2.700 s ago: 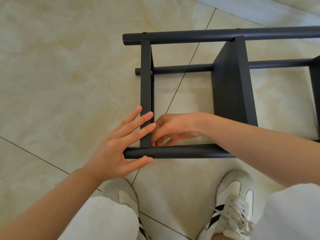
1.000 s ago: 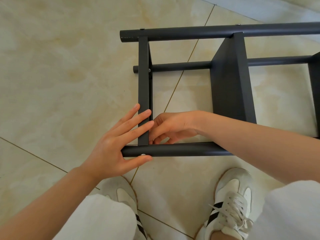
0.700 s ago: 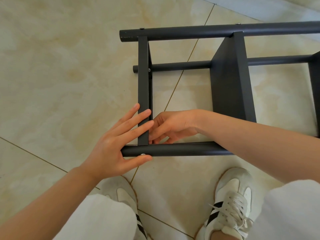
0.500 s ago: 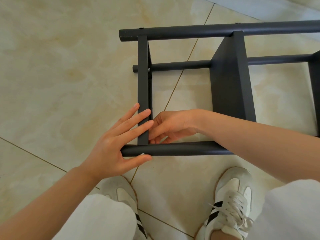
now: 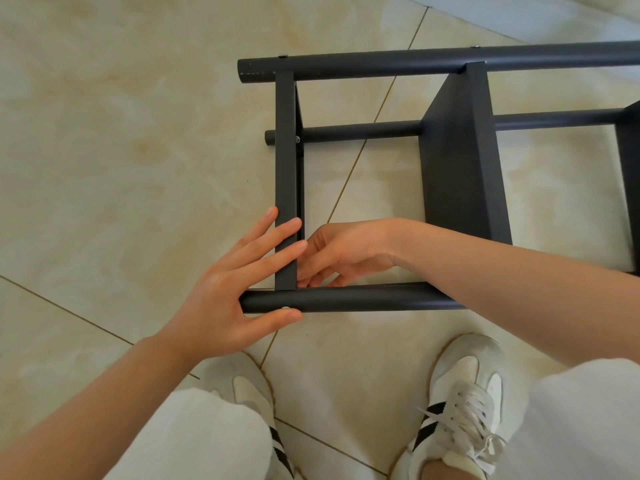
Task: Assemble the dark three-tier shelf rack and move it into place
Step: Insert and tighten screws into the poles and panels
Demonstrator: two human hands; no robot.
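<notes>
The dark shelf rack lies on its side on the tiled floor, its round legs running left to right. My left hand lies flat with straight fingers across the end shelf's edge and the near leg, thumb under the leg's end beside a silver screw head. My right hand reaches inside the frame at that same corner, fingers curled at the joint. Whatever its fingertips hold is hidden behind the shelf edge and the leg.
My two white sneakers and light trousers are just below the near leg. The beige floor tiles spread to the left. A second shelf panel stands at the frame's right edge.
Both hands stay at the same corner of the rack. The view has shifted only slightly; nothing has been let go or taken up.
</notes>
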